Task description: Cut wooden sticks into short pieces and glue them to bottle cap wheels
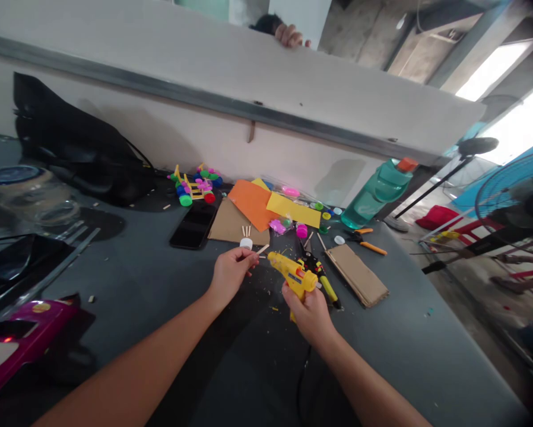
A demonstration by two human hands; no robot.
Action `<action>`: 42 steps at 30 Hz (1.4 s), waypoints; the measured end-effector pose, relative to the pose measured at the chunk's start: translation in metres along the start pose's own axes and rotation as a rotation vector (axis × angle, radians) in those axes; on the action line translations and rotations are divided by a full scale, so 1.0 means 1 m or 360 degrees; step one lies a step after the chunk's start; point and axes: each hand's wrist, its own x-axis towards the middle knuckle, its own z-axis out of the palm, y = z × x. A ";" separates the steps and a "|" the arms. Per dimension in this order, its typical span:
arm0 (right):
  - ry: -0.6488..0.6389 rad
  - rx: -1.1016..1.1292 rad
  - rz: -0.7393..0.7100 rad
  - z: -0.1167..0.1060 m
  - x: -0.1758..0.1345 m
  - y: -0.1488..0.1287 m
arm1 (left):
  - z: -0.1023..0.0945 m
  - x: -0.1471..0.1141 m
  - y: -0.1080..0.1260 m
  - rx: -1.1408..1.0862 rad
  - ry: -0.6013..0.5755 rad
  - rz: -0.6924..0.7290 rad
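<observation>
My right hand grips a yellow glue gun, its nozzle pointing left toward my left hand. Between the thumb and fingers of that left hand is a small wooden stick, its free end close to the nozzle; whether they touch I cannot tell. Just beyond my left fingers sits a white bottle cap with several short wooden sticks standing up behind it. Pliers with yellow-and-black handles lie partly hidden behind the glue gun.
Coloured paper, cardboard, a black phone and orange-handled pliers lie around. A teal bottle leans by the wall. At left are a black bag, a clear jar and a magenta power strip. Another person's hand rests on the partition.
</observation>
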 end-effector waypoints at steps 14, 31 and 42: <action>-0.0016 -0.0242 -0.0070 0.001 0.000 -0.002 | 0.001 0.000 0.002 -0.0042 -0.0003 -0.0051; -0.0030 -0.0263 -0.0061 0.002 0.000 0.000 | 0.002 0.000 0.003 -0.0052 0.0011 -0.0072; 0.0015 -0.0238 -0.0030 0.000 0.001 -0.001 | 0.001 0.000 0.003 -0.0034 -0.0008 -0.0076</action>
